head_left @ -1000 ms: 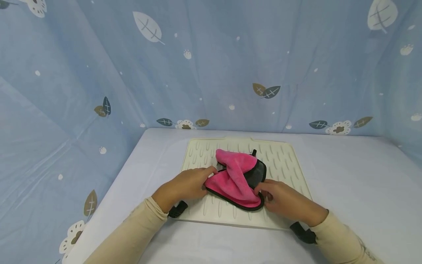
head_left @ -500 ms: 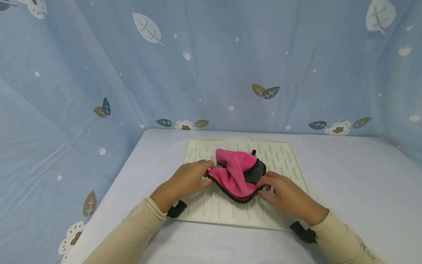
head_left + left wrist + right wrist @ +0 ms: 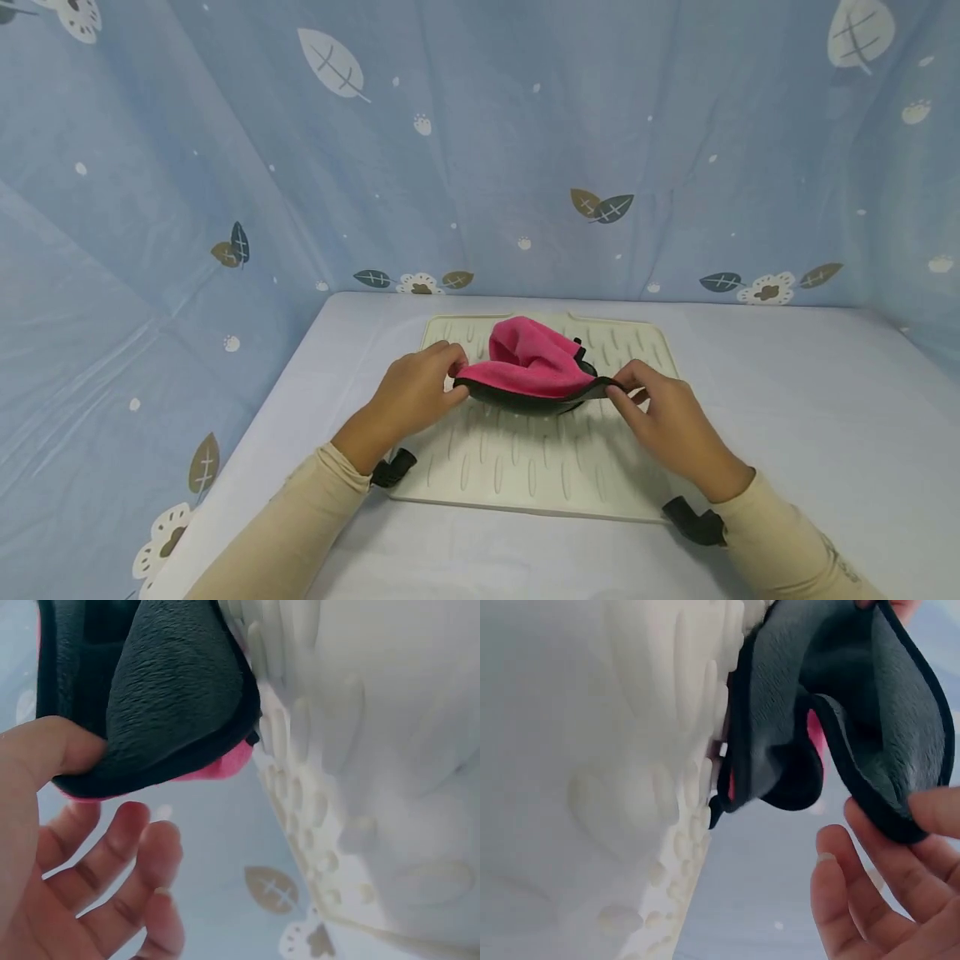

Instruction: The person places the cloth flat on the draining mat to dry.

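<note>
A pink and dark grey plush cloth (image 3: 525, 367) with black edging is bunched over a cream ridged mat (image 3: 480, 458). My left hand (image 3: 416, 392) pinches its near left corner between thumb and fingers; the left wrist view shows the thumb on the cloth's grey underside (image 3: 180, 682). On the other side, my right hand (image 3: 663, 421) pinches the near right corner. That front edge hangs lifted above the mat, stretched between both hands. In the right wrist view, the grey side (image 3: 780, 690) folds in loose curves, and its far part lies against the mat.
The mat lies on a white-covered table (image 3: 787, 400). A blue curtain (image 3: 480, 150) with leaf prints stands behind and to the left. Black wrist-worn pieces (image 3: 693, 523) sit by both sleeves. A small black tab (image 3: 578, 342) sticks out behind the cloth.
Both hands have risen and spread slightly apart, lifting the cloth's near edge off the mat and pulling it straighter. More of the dark underside now shows in the head view.
</note>
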`<state>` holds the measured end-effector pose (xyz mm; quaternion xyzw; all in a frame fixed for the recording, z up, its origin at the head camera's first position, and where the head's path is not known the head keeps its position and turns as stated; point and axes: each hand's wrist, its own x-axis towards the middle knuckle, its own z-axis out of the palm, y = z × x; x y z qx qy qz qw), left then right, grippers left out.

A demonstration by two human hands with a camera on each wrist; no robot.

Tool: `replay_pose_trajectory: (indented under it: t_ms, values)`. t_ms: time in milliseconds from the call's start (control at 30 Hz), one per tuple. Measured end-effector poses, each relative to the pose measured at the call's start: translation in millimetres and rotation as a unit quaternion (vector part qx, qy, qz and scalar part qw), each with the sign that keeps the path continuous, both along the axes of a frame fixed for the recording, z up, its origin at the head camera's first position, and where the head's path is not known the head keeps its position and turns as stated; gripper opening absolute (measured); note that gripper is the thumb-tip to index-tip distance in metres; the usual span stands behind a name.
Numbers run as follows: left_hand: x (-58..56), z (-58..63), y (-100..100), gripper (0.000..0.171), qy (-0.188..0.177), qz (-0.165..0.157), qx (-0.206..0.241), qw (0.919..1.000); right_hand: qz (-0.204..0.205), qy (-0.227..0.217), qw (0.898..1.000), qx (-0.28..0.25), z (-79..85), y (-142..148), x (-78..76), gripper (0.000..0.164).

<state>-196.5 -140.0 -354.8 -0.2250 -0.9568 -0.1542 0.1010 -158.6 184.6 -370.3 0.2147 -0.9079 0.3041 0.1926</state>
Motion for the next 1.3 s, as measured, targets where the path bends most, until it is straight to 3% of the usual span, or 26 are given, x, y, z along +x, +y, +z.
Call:
replay_pose_trajectory:
  t_ms: [167, 600, 867, 1133, 1200, 1300]
  values:
    - [-2.0, 2.0, -2, 0.019, 0.023, 0.017, 0.015, 0.9995, -0.032, 0.035, 0.999, -0.016, 2.8, 6, -1.3, 0.013]
    - [-5.9, 3.5, -8, 0.017, 0.139, -0.012, 0.059, 0.9886, -0.067, 0.072, 0.995, -0.026, 12.8, 17, -3.9, 0.015]
    - [-6.8, 4.1, -9, 0.012, 0.160, -0.015, 0.050, 0.9858, -0.094, 0.075, 0.992, -0.035, 19.4, 25, -5.8, 0.013]
    - [-5.7, 5.6, -8, 0.010, 0.175, 0.001, 0.034, 0.9839, -0.101, 0.072, 0.992, -0.039, 20.7, 30, -7.1, 0.012]
    - [-4.5, 5.7, -7, 0.010, 0.171, -0.002, 0.039, 0.9845, -0.099, 0.063, 0.993, -0.027, 18.9, 31, -8.0, 0.011]
    - [-2.1, 5.3, -4, 0.010, 0.160, -0.011, 0.053, 0.9857, -0.090, 0.011, 0.996, 0.005, 16.6, 31, -9.3, 0.012]
